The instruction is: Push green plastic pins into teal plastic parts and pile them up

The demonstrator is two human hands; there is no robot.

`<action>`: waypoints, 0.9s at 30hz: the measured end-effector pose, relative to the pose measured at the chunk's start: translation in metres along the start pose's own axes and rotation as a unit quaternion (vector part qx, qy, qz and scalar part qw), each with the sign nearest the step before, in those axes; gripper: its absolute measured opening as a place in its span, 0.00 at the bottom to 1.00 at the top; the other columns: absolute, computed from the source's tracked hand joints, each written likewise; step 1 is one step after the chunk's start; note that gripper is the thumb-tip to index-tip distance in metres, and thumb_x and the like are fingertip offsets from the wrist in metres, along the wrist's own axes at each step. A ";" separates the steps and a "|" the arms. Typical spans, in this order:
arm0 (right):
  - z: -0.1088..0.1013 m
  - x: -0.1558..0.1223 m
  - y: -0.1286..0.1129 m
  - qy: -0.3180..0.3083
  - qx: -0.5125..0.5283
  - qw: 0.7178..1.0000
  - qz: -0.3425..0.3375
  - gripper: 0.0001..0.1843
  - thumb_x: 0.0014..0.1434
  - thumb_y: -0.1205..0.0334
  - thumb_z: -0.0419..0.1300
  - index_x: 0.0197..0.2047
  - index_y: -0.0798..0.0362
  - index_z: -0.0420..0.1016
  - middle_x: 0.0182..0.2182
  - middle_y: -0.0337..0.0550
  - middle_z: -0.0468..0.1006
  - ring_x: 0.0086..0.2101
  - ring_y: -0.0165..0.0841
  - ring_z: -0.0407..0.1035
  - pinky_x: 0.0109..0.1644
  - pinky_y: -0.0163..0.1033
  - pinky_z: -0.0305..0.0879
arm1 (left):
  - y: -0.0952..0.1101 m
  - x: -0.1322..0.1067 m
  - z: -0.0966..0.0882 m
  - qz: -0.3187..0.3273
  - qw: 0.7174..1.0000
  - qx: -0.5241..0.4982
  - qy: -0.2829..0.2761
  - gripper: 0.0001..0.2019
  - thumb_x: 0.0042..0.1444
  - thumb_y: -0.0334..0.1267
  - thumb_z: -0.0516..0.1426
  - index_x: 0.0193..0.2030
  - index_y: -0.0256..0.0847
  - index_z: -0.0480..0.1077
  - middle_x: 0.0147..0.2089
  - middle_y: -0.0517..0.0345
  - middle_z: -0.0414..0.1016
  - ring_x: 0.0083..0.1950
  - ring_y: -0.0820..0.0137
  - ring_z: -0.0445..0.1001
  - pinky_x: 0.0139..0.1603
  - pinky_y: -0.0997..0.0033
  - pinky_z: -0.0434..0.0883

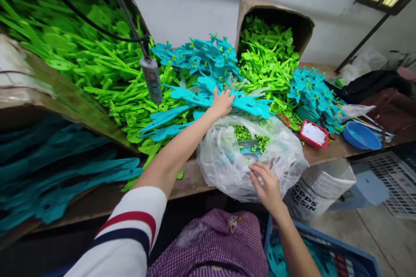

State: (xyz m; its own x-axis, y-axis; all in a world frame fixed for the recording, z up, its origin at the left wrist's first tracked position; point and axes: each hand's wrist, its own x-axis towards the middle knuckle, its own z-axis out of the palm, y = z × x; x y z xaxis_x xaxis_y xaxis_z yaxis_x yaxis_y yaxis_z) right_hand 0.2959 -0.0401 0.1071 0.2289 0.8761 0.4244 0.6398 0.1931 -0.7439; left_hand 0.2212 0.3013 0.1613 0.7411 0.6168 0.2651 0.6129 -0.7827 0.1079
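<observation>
Teal plastic pieces (251,103), long and flat, lay beyond the bag under my outstretched left hand (222,103); its fingers were curved and slightly parted over them, though I cannot tell whether they gripped one. My right hand (266,181) was at the near side of a clear plastic bag (221,171), thumb and forefinger close together; whether they pinched the film, I cannot tell. The bag sat open at the front edge of the worktop (191,178), with small green bits (242,133) inside.

Just behind, a teal pile (201,58) was dotted with similar green bits, as was a second pile (308,88) to the right. I could make out no bits on the pieces by my left hand, nor on the teal stack (81,190) at lower left. I judged the work partway: two piles dotted, plenty bare.

Farther out, long green parts (97,69) heaped up at left, and more spilled from a cardboard box (307,28) against the wall. A blue crate (344,244) below right held teal pieces too.
</observation>
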 end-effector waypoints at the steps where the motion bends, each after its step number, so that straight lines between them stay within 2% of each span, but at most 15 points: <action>1: 0.004 -0.011 0.003 0.000 0.014 0.999 0.031 0.12 0.65 0.63 0.56 0.49 0.44 0.77 0.46 0.45 0.78 0.48 0.40 0.73 0.53 0.48 0.70 | -0.003 0.000 -0.001 0.015 1.000 0.010 0.001 0.23 0.59 0.31 0.56 0.61 0.32 0.65 0.64 0.32 0.60 0.63 0.49 0.60 0.64 0.35 0.41; 3: 0.009 -0.028 0.008 0.012 0.040 0.995 0.091 0.10 0.66 0.61 0.56 0.46 0.45 0.78 0.43 0.44 0.79 0.45 0.40 0.74 0.49 0.46 0.72 | -0.007 -0.004 -0.007 0.055 0.998 0.030 0.012 0.19 0.62 0.30 0.52 0.60 0.36 0.67 0.60 0.36 0.63 0.59 0.52 0.63 0.62 0.39 0.46; 5: 0.016 -0.032 0.011 0.026 0.063 0.989 0.130 0.10 0.66 0.59 0.56 0.47 0.46 0.77 0.45 0.45 0.78 0.45 0.40 0.74 0.48 0.46 0.72 | -0.007 -0.011 -0.018 0.082 0.994 0.053 0.043 0.20 0.64 0.28 0.47 0.61 0.40 0.67 0.58 0.38 0.65 0.58 0.53 0.64 0.60 0.42 0.49; 8: 0.030 -0.013 0.007 0.045 0.113 0.979 0.161 0.15 0.65 0.55 0.56 0.53 0.47 0.74 0.50 0.49 0.77 0.46 0.40 0.74 0.51 0.48 0.72 | 0.008 -0.032 -0.040 0.095 0.986 0.079 0.110 0.25 0.65 0.24 0.41 0.63 0.44 0.66 0.59 0.40 0.65 0.57 0.54 0.65 0.58 0.46 0.51; 10: 0.038 0.012 -0.003 0.086 0.154 0.971 0.162 0.21 0.66 0.52 0.55 0.60 0.47 0.67 0.56 0.52 0.72 0.50 0.41 0.73 0.53 0.50 0.72 | 0.029 -0.057 -0.057 0.093 0.982 0.076 0.148 0.25 0.65 0.25 0.40 0.64 0.45 0.64 0.60 0.40 0.65 0.57 0.54 0.66 0.57 0.48 0.53; 12: 0.044 0.042 -0.018 0.166 0.194 0.958 0.131 0.30 0.65 0.49 0.54 0.68 0.45 0.54 0.64 0.54 0.61 0.58 0.43 0.67 0.58 0.53 0.69 | 0.057 -0.089 -0.069 0.089 0.979 0.063 0.174 0.25 0.66 0.27 0.42 0.66 0.46 0.62 0.60 0.41 0.66 0.56 0.55 0.68 0.55 0.50 0.57; 14: 0.048 0.068 -0.037 0.243 0.230 0.939 0.083 0.35 0.66 0.46 0.51 0.71 0.43 0.43 0.68 0.53 0.53 0.63 0.43 0.61 0.61 0.55 0.66 | 0.086 -0.123 -0.076 0.088 0.977 0.052 0.185 0.24 0.67 0.28 0.43 0.67 0.45 0.60 0.59 0.41 0.67 0.55 0.56 0.70 0.54 0.53 0.61; 15: 0.049 0.079 -0.047 0.264 0.246 0.930 0.067 0.36 0.66 0.46 0.50 0.71 0.42 0.40 0.69 0.53 0.52 0.63 0.43 0.61 0.61 0.55 0.66 | 0.098 -0.139 -0.077 0.095 0.977 0.047 0.184 0.23 0.67 0.30 0.44 0.67 0.44 0.60 0.58 0.42 0.68 0.54 0.57 0.71 0.53 0.55 0.63; 17: 0.049 0.091 -0.067 0.286 0.262 0.920 0.058 0.35 0.67 0.48 0.49 0.71 0.40 0.37 0.66 0.52 0.57 0.60 0.42 0.64 0.60 0.55 0.68 | 0.118 -0.166 -0.078 0.090 0.979 0.020 0.181 0.24 0.68 0.30 0.45 0.69 0.42 0.56 0.59 0.42 0.69 0.55 0.58 0.72 0.54 0.57 0.65; 20: 0.033 0.096 -0.095 0.317 0.241 0.916 0.044 0.33 0.66 0.53 0.51 0.70 0.37 0.39 0.56 0.48 0.68 0.55 0.41 0.68 0.57 0.56 0.69 | 0.130 -0.198 -0.081 0.106 0.978 -0.098 0.148 0.31 0.67 0.33 0.49 0.74 0.41 0.43 0.65 0.39 0.63 0.63 0.55 0.67 0.60 0.56 0.67; 22: 0.008 0.099 -0.112 0.304 0.208 0.930 0.006 0.33 0.65 0.55 0.52 0.69 0.36 0.43 0.49 0.46 0.71 0.53 0.41 0.69 0.56 0.55 0.69 | 0.129 -0.218 -0.084 0.131 0.964 -0.210 0.099 0.40 0.63 0.39 0.56 0.76 0.43 0.36 0.70 0.38 0.55 0.70 0.54 0.59 0.64 0.53 0.66; 24: -0.021 0.103 -0.127 0.231 0.158 0.960 -0.031 0.32 0.63 0.56 0.56 0.68 0.36 0.51 0.46 0.44 0.72 0.50 0.42 0.70 0.53 0.54 0.70 | 0.123 -0.241 -0.082 0.127 0.935 -0.328 0.048 0.46 0.58 0.45 0.61 0.76 0.47 0.37 0.72 0.40 0.52 0.72 0.53 0.56 0.66 0.51 0.65; 26: -0.042 0.105 -0.134 0.118 0.085 0.987 -0.063 0.29 0.61 0.56 0.61 0.65 0.36 0.61 0.45 0.44 0.73 0.48 0.43 0.70 0.52 0.54 0.69 | 0.112 -0.270 -0.069 0.078 0.884 -0.460 0.003 0.46 0.57 0.50 0.62 0.75 0.51 0.41 0.71 0.41 0.55 0.69 0.53 0.61 0.66 0.49 0.66; 27: -0.045 0.104 -0.133 0.048 0.037 0.995 -0.084 0.28 0.60 0.57 0.62 0.63 0.37 0.65 0.45 0.44 0.74 0.47 0.44 0.70 0.52 0.54 0.67 | 0.105 -0.285 -0.059 0.044 0.844 -0.534 -0.014 0.45 0.57 0.53 0.61 0.75 0.52 0.41 0.71 0.40 0.57 0.66 0.54 0.66 0.64 0.48 0.68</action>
State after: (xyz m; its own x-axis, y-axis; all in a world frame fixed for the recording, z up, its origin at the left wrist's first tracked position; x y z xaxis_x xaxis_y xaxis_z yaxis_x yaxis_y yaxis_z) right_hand 0.2677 0.0053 0.2729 0.1952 0.7835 0.5899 0.6191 0.3681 -0.6937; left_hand 0.0581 0.0388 0.1541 0.7869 0.5415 0.2960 -0.0315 -0.4438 0.8956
